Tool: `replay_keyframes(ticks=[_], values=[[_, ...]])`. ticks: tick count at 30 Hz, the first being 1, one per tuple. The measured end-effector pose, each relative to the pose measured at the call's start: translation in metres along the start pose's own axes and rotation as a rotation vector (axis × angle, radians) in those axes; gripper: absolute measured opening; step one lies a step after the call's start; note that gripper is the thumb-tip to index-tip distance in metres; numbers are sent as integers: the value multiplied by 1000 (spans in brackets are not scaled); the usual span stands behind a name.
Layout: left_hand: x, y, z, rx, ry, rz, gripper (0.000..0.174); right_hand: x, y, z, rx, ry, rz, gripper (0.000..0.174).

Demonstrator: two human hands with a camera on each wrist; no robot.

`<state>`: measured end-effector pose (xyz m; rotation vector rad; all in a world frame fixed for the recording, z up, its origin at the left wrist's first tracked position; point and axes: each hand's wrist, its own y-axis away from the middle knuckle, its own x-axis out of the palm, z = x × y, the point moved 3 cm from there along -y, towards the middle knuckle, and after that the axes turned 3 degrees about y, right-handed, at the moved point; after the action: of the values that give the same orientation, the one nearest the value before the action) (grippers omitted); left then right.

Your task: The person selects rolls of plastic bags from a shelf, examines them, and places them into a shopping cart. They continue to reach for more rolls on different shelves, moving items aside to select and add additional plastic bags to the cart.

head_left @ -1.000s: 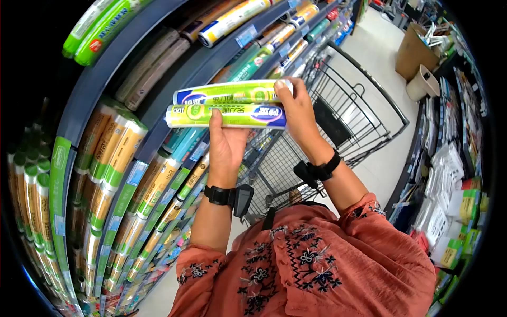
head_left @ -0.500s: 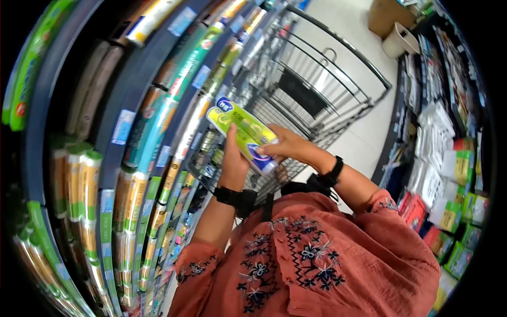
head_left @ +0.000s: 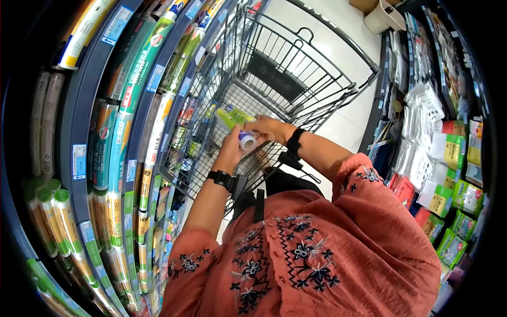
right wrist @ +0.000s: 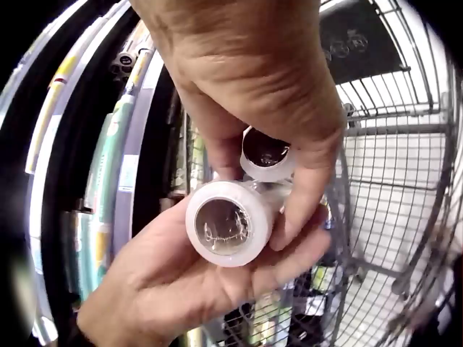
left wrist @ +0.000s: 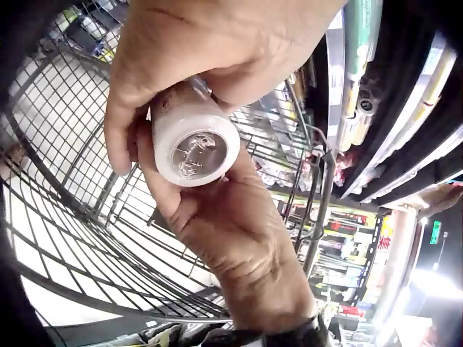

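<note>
Two slim rolls (head_left: 232, 117) in green, white and blue-purple packaging are held together over the shopping cart, tilted with their round ends toward me. My left hand (head_left: 230, 151) grips them from the left and below, its palm and fingers under the near roll in the right wrist view. From above, the fingers and thumb of my right hand (right wrist: 253, 79) pinch the rolls. One white-rimmed end (right wrist: 228, 254) faces the right wrist camera, with the second roll's end (right wrist: 269, 173) just behind it. Only one end (left wrist: 199, 116) shows in the left wrist view.
Below the hands stands the wire shopping cart (head_left: 270, 74), its handle toward the far right. Shelves of packed rolls (head_left: 138, 68) line the left side. On the right, another shelf carries bagged packs (head_left: 422, 140). A beige bin (head_left: 384, 18) stands farther up the aisle.
The rolls have come down from shelf height to over the cart and turned from lying crosswise to pointing away, ends toward me. Both hands have moved with them, and the head view has shifted toward the cart.
</note>
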<state>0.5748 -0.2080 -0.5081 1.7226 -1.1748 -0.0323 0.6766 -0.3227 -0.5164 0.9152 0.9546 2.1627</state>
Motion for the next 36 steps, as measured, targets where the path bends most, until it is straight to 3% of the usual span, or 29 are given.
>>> replay_keyframes(ticks=[1, 2, 5, 6, 13, 14, 17, 18, 20, 21, 23, 25, 27, 29, 31, 34, 36], values=[[3, -5, 0, -25, -88, -22, 49, -8, -5, 4, 11, 45, -38, 76], [2, -19, 5, -98, -96, -3, 52, -17, -11, 9, 7, 122, -139, 71], [12, -42, 3, -109, -123, 67, 54, -41, -37, 18, 31, 244, -196, 60], [13, -51, 4, -92, -128, 103, 56, -47, -38, 24, 48, 218, -142, 103], [18, -109, 27, -81, -157, 24, 53, -84, -62, 32, 52, 346, -226, 103], [18, -115, 31, -83, -139, 51, 53, -88, -64, 32, 24, 396, -308, 73], [26, -107, 30, -81, -306, 56, 53, -114, -83, 8, -117, 220, -365, 69], [20, -114, 39, -110, -288, 109, 54, -119, -77, 10, -77, 229, -318, 73], [28, -98, 35, -122, -312, 152, 62, -140, -84, 8, 94, 696, -425, 58], [30, -91, 30, -138, -345, 179, 70, -146, -83, 11, -63, 1140, -489, 59], [34, -70, 15, -144, -379, 183, 75, -162, -105, 8, -193, 1213, -600, 61], [29, -44, -7, -44, -394, 144, 72, -161, -136, 32, -330, 1379, -523, 53], [19, -17, -33, 68, -510, 134, 66, -87, -77, 96, -386, 1047, -368, 43], [14, 35, -74, 218, -526, 51, 57, -22, -47, 144, -395, 812, -40, 34], [-3, 84, -107, 360, -583, 4, 53, 65, 14, 190, -591, 712, 186, 32], [-22, 183, -166, 829, -725, -300, 39, 182, 108, 243, -755, 702, 372, 38], [-17, 258, -206, 1144, -758, -524, 30, 238, 133, 268, -955, 699, 427, 43]])
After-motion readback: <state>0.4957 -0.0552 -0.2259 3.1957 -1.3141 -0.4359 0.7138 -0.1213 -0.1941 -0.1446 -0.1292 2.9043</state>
